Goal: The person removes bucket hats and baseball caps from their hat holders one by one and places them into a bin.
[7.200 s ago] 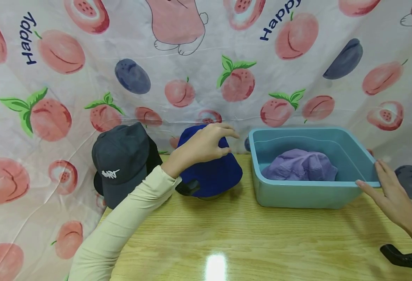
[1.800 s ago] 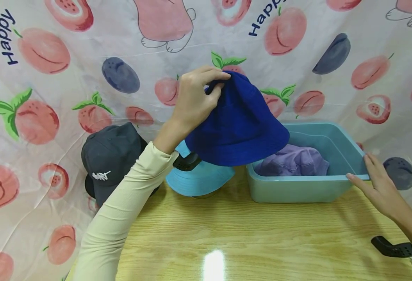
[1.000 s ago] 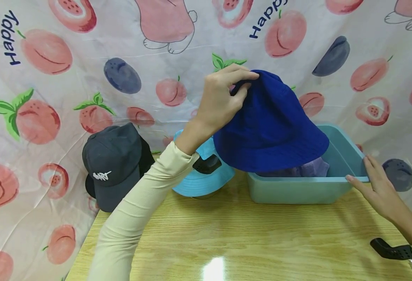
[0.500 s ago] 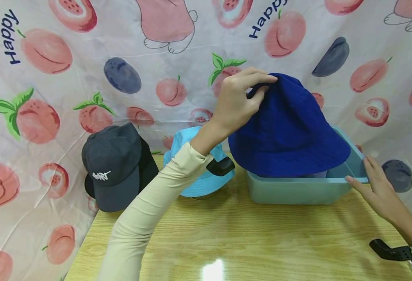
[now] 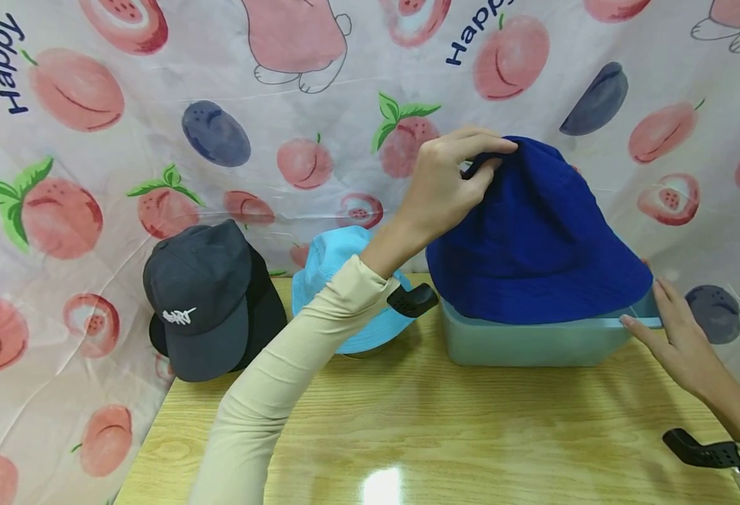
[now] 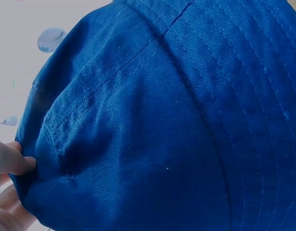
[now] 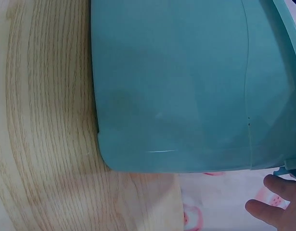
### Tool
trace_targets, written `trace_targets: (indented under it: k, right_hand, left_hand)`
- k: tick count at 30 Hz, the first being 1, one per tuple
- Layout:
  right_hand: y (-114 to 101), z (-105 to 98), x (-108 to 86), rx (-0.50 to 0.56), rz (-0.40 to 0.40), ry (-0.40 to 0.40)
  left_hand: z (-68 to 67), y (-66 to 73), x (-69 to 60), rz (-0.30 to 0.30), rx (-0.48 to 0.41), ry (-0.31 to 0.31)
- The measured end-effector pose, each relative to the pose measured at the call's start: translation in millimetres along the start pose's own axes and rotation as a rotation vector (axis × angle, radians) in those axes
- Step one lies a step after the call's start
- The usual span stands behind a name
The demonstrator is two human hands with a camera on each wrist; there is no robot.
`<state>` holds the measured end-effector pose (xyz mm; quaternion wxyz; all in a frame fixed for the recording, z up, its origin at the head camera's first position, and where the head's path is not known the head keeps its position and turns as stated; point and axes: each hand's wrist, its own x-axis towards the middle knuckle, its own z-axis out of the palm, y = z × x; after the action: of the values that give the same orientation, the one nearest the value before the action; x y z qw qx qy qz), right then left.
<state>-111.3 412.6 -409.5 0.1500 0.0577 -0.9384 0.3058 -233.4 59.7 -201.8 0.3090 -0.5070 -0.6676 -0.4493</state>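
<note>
My left hand (image 5: 448, 182) pinches the crown of a dark blue bucket hat (image 5: 534, 245), which hangs brim down over a teal plastic bin (image 5: 534, 347). Close up in the left wrist view, the thumb and fingers (image 6: 27, 164) grip a fold of the hat (image 6: 138, 120), whose brim shows stitched rings. My right hand (image 5: 691, 344) rests with extended fingers at the bin's right rim; in the right wrist view, its fingertips (image 7: 275, 185) touch near a corner of the bin (image 7: 172, 86). The blue hat hides the bin's inside.
Left of the bin stands a light blue bucket hat (image 5: 325, 259), partly behind my left forearm. Further left are stacked dark caps (image 5: 205, 301), the front one with white lettering. A fruit-print cloth (image 5: 344, 126) hangs behind the wooden table (image 5: 370, 421).
My left hand has lifted the blue hat off the light blue one and carried it right, over the bin, covering the purple hat seen inside earlier. The right hand stays at the rim.
</note>
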Motion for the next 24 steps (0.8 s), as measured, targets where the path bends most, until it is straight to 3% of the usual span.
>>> trace_targets:
  k: [6, 10, 17, 24]
  right_hand:
    - [1, 2, 4.3, 0.008, -0.02, 0.024]
    - [2, 0, 5.4, 0.029, -0.027, 0.024]
    - [6, -1, 6.3, 0.06, -0.073, 0.016]
    - [8, -2, 10.0, 0.081, -0.088, 0.008]
  left_hand:
    - [8.6, -5.2, 1.3, 0.026, -0.006, 0.021]
    - [14.3, -8.3, 2.1, -0.002, -0.017, 0.009]
    - [23.3, -9.4, 2.0, -0.081, -0.072, -0.026]
    - [34.0, -14.8, 4.3, -0.203, -0.055, -0.069]
